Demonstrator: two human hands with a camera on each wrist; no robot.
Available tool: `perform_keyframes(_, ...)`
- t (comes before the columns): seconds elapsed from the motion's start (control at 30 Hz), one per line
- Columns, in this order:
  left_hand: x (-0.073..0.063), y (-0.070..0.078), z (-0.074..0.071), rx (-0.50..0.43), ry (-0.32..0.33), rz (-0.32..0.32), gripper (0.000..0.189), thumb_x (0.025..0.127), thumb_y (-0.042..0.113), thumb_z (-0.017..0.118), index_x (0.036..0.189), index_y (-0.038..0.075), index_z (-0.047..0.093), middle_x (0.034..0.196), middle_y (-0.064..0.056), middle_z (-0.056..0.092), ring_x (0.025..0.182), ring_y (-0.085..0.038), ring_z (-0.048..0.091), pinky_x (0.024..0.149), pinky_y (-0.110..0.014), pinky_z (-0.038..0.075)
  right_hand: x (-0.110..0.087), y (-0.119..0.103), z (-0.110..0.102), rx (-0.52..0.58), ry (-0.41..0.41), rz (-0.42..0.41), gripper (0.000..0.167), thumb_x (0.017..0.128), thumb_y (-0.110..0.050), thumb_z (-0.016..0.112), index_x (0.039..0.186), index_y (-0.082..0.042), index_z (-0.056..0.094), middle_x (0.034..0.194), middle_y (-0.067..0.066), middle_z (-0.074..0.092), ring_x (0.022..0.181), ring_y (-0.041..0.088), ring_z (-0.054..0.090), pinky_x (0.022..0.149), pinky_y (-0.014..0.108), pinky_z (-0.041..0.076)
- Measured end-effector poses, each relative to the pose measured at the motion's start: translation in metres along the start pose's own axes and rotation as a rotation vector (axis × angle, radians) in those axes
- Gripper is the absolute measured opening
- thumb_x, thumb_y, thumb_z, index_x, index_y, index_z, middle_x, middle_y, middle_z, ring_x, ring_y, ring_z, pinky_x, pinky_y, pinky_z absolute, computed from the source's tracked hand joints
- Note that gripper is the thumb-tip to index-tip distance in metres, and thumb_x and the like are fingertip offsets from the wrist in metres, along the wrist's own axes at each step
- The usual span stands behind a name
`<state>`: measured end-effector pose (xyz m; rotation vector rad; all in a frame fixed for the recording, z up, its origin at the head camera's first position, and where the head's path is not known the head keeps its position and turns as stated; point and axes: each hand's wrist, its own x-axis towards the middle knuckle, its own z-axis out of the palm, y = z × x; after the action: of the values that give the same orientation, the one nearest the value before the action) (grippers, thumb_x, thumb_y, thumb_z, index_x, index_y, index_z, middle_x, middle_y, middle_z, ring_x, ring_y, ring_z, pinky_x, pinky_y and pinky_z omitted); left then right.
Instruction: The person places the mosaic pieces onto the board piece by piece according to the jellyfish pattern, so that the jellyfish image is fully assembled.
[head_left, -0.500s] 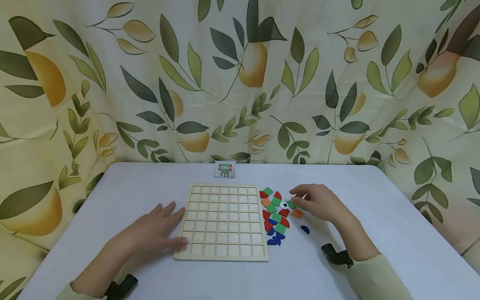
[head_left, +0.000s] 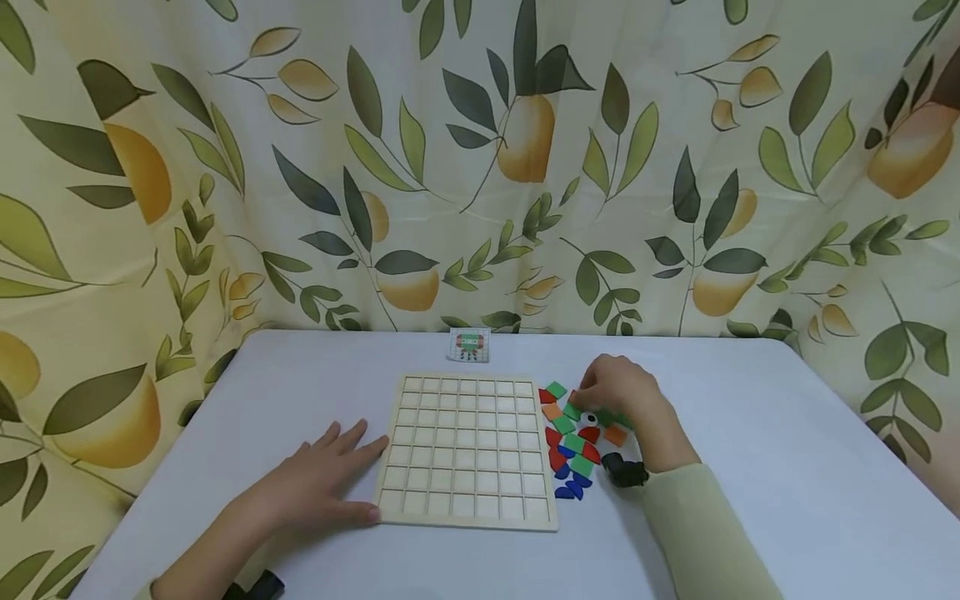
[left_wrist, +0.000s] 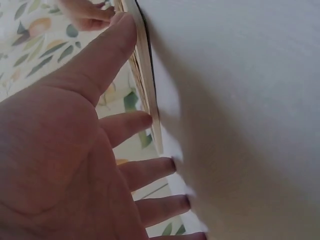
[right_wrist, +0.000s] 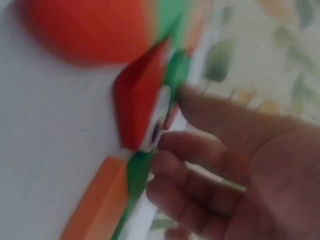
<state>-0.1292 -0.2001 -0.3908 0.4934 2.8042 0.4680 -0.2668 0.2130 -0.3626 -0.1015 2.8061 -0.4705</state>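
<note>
A pale wooden grid board (head_left: pixel 465 527) lies on the white table, its squares bare. My left hand (head_left: pixel 322 483) spreads its fingers along the board's left side, with the thumb (left_wrist: pixel 122 35) and a fingertip right at the edge. To the right of the board, my right hand (head_left: pixel 618 392) reaches over a loose group of flat pieces. Its thumb and bent fingers stand apart around a small red piece (right_wrist: pixel 171 117), next to a white piece with a black dot (head_left: pixel 588 419). Green pieces (head_left: pixel 582 465) and an orange square (head_left: pixel 616 434) lie close by.
Blue half-round pieces (head_left: pixel 565 492) lie at the near end of the group. A small picture card (head_left: pixel 469 344) lies behind the board. A curtain with a leaf and fruit print (head_left: pixel 480 233) hangs behind the table (head_left: pixel 360 358).
My right hand has moved left and further over the pieces, its fingers now pointing down. My left hand stays at the board's edge. The head view has shifted slightly.
</note>
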Motion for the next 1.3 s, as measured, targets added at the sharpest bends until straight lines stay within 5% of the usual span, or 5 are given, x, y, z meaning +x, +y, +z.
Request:
perform_keyframes(0.27, 0.003, 0.000, 0.005, 0.024, 0.039, 0.013, 0.096, 0.071, 0.073, 0.072, 0.152, 0.030, 0.043, 0.161, -0.014, 0.032, 0.146, -0.052, 0.023, 0.102, -0.079, 0.025, -0.003, -0.007, 0.009, -0.055, 0.091, 0.019, 0.021, 0.084, -0.027, 0.079, 0.094, -0.009, 0.075, 0.079, 0.004, 0.066, 0.074, 0.023, 0.058, 0.064, 0.037, 0.050)
perform_keyframes(0.6, -0.003, -0.003, 0.003, 0.020, 0.054, 0.041, 0.096, 0.072, 0.076, 0.068, 0.152, 0.030, 0.043, 0.160, -0.016, 0.033, 0.144, -0.055, 0.024, 0.099, -0.080, 0.026, 0.001, -0.001, 0.013, 0.059, 0.091, 0.023, 0.019, 0.083, -0.030, 0.079, 0.085, -0.013, 0.070, 0.080, 0.004, 0.064, 0.077, 0.023, 0.057, 0.062, 0.034, 0.047)
perform_keyframes(1.3, 0.001, -0.003, 0.001, 0.060, 0.051, 0.049, 0.095, 0.073, 0.078, 0.065, 0.153, 0.030, 0.042, 0.160, -0.015, 0.033, 0.144, -0.053, 0.027, 0.101, -0.077, 0.029, 0.001, -0.004, 0.001, 0.162, 0.125, -0.164, 0.014, 0.089, -0.021, 0.073, 0.096, -0.010, 0.067, 0.084, 0.006, 0.062, 0.082, 0.023, 0.055, 0.066, 0.032, 0.048)
